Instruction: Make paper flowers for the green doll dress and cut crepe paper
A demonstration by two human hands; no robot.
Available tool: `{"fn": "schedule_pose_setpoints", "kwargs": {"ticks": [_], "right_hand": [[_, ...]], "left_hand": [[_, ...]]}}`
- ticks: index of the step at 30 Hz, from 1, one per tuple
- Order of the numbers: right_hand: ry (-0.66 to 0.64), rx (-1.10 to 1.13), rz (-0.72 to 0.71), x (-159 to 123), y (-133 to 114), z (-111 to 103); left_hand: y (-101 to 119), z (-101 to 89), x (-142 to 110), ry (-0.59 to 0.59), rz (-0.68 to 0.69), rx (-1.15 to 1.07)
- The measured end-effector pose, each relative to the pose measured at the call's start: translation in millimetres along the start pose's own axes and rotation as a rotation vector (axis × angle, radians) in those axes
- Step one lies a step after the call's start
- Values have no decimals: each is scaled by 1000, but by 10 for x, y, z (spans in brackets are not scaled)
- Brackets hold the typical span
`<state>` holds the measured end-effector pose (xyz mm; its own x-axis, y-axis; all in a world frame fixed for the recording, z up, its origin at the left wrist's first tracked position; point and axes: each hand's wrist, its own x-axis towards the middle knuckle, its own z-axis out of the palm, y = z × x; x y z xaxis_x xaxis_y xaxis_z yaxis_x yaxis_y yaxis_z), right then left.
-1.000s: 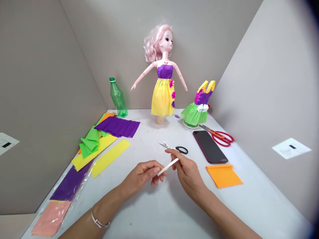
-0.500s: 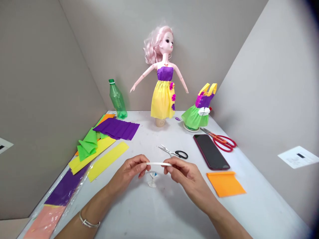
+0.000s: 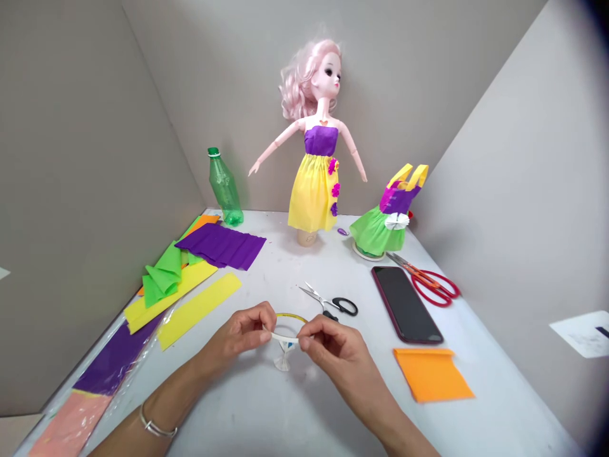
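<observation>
The left hand (image 3: 240,331) and right hand (image 3: 332,348) are both clamped on a white strip (image 3: 280,336), bent into a loop directly over a small clear object (image 3: 283,362) on the table (image 3: 247,412). Both grips are closed; scissors (image 3: 328,303) lie just beyond.

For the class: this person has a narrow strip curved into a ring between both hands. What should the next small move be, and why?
Probably pinch the ring's overlap firmly between the fingertips. The left hand and right hand both grip the narrow strip, and it may well spring open if released. The fingers hide its ends, so I cannot tell whether they are joined.
</observation>
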<state>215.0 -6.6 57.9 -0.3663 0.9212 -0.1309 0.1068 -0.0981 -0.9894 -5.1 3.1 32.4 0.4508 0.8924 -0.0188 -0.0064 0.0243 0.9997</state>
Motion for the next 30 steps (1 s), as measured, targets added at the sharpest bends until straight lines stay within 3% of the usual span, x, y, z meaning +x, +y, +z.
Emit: {"fn": "schedule_pose_setpoints", "kwargs": {"ticks": [6,12,17,24,28,30], "right_hand": [[145,-304,-168,-13,83,115],[136,-404,-310,-34,105,128],[59,-310,-269,-24,52,49],[-47,-132,-196,-16,55,-62],[-41,-161,-192,0,32,-82],[-27,-168,-188,5,33,-80]], "left_hand": [[-87,95,25,50,52,213],[-37,147,-10,37,69,237],[87,120,-37,44,15,42],[44,122,-16,49,-57,-220],[53,93,-5,62,-41,-286],[64,75,1,64,-51,-214]]}}
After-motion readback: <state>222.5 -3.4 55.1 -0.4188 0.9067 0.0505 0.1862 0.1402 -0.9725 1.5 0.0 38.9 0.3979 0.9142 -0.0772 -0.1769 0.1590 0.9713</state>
